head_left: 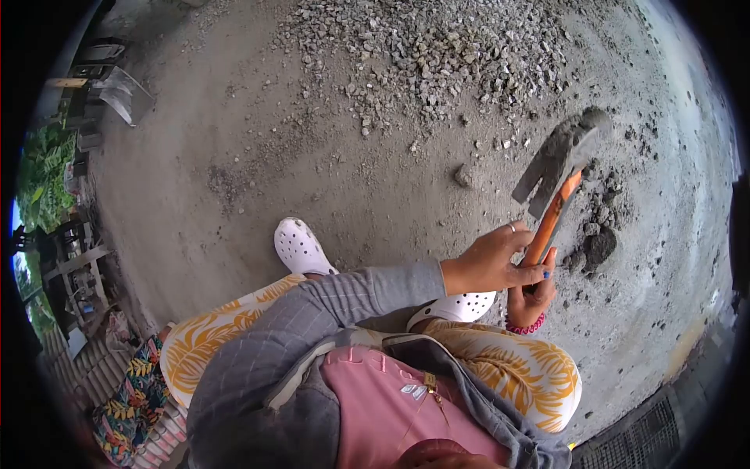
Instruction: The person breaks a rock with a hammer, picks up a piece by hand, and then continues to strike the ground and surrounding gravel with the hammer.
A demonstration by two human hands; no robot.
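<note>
Both my hands are on the orange and black handle of a claw hammer [556,168], whose head is coated in grey dust. My left hand [492,258], with a ring on one finger, is closed around the middle of the handle. Below it, my right hand [535,297], wearing a red beaded bracelet, wraps the lower end. The claw points left and the striking face points up and right. Under the hammer lies a dusty concrete floor, with a dark lump of rubble [600,244] just right of the handle.
A spread of crushed stone [437,47] covers the floor ahead. A single larger stone [463,175] lies left of the hammer. My white clogs [301,246] rest on the floor near my knees. Clutter and scrap [117,94] line the left edge; a dark grate [637,438] is at lower right.
</note>
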